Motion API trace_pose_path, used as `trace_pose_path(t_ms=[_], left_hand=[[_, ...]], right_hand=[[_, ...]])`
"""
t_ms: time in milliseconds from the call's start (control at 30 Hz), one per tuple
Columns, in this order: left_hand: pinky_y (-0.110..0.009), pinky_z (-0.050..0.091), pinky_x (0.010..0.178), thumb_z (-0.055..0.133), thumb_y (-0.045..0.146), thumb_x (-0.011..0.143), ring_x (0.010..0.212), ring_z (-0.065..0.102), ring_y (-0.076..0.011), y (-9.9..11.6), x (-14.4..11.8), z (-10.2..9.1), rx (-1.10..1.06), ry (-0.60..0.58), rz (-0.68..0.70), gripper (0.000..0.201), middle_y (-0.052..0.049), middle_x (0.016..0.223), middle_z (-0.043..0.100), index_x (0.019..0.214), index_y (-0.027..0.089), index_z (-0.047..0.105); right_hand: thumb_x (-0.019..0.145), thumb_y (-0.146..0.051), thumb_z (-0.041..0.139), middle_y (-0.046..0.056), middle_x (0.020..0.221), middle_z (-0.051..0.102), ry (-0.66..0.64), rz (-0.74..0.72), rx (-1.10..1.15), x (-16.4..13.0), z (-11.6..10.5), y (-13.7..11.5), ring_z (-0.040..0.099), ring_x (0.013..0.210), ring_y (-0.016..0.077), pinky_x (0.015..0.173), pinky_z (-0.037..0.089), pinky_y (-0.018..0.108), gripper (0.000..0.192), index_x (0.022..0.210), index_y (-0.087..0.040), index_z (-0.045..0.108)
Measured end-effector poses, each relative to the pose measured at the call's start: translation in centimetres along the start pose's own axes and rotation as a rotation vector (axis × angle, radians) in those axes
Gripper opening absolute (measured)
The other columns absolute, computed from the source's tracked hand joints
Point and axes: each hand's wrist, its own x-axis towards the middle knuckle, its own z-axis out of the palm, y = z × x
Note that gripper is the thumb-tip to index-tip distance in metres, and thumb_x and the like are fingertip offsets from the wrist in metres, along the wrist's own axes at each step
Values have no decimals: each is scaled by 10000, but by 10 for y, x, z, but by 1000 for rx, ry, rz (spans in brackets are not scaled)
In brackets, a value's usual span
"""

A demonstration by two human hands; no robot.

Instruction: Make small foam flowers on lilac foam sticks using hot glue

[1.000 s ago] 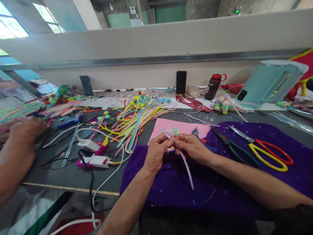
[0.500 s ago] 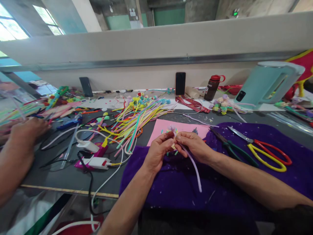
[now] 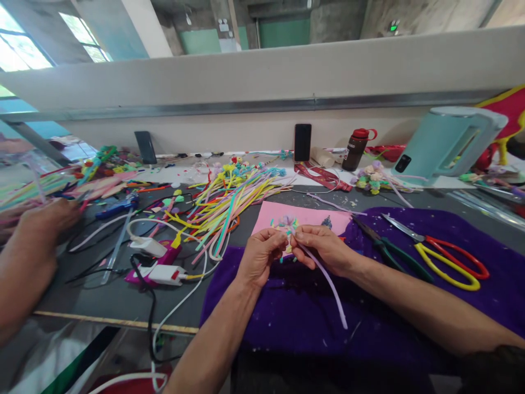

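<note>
A lilac pipe cleaner (image 3: 329, 279) trails down toward me from between my hands, its curved end hanging over the purple cloth (image 3: 295, 317). My right hand (image 3: 320, 243) pinches the upper part of it. Close against it, my left hand (image 3: 268, 249) has thumb and forefinger pressed together at the bent lilac top (image 3: 288, 220); the fingertips hide what exactly lies between them. Behind the hands is a pink sheet (image 3: 262, 218) with small green and yellow pipe cleaner snippets (image 3: 282, 258) around it.
Pliers (image 3: 394, 253) and scissors (image 3: 445, 254) lie right on the cloth. Left are a pile of pipe cleaners (image 3: 229, 205) and a power strip (image 3: 164, 260) with cables. A kettle (image 3: 447, 145), bottle (image 3: 356, 149) and phone (image 3: 302, 142) stand behind. Another person's hand (image 3: 45, 230) works far left.
My left fingers have drawn back slightly left and closed into a pinch, showing more of the lilac top. The pipe cleaner's free end has swung a little right and down.
</note>
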Motion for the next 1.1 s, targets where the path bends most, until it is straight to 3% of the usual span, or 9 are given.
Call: trace_pose_path(t_ms=[133,300,467,667,900,1100], left_hand=[[-174,326,436,710,337,622,501,480,-66,0,-1,0,-60,-29,20,231,0,589,566,625,127,615],[-176,354,459,699,291,653,529,507,-76,1,-1,0,-76,-156,-23,201,-17,622,580,753,123,649],[-176,359,463,713,328,619,552,528,-95,3,-2,-1,-135,-238,-59,295,-35,620,596,826,124,661],[-201,380,473,652,349,666,593,560,-123,3,-2,-5,-209,-210,-93,296,-57,709,630,861,127,664],[-183,355,446,613,309,713,580,550,-112,3,-1,-4,-203,-242,-82,219,-47,646,610,802,113,658],[-186,346,424,645,300,677,561,542,-107,3,-1,-4,-203,-195,-81,208,-42,683,612,787,123,640]], right_hand=[[826,-319,501,-7,539,594,-15,33,10,-1,-1,0,439,339,48,335,268,155,204,771,-130,555],[833,-326,498,-2,566,605,-61,32,10,-1,-1,3,451,344,49,334,275,154,208,799,-131,562],[827,-332,510,0,554,610,-89,67,16,-1,-4,4,450,339,52,333,269,163,213,778,-130,557],[834,-327,507,3,557,615,-118,81,23,-2,-4,4,454,339,49,333,276,159,214,775,-127,557],[834,-293,509,3,565,617,-131,69,14,-3,-3,5,474,350,46,339,304,145,189,781,-120,564],[836,-288,515,-8,560,602,-130,81,-25,-3,-1,4,480,357,40,344,332,136,191,769,-117,568]])
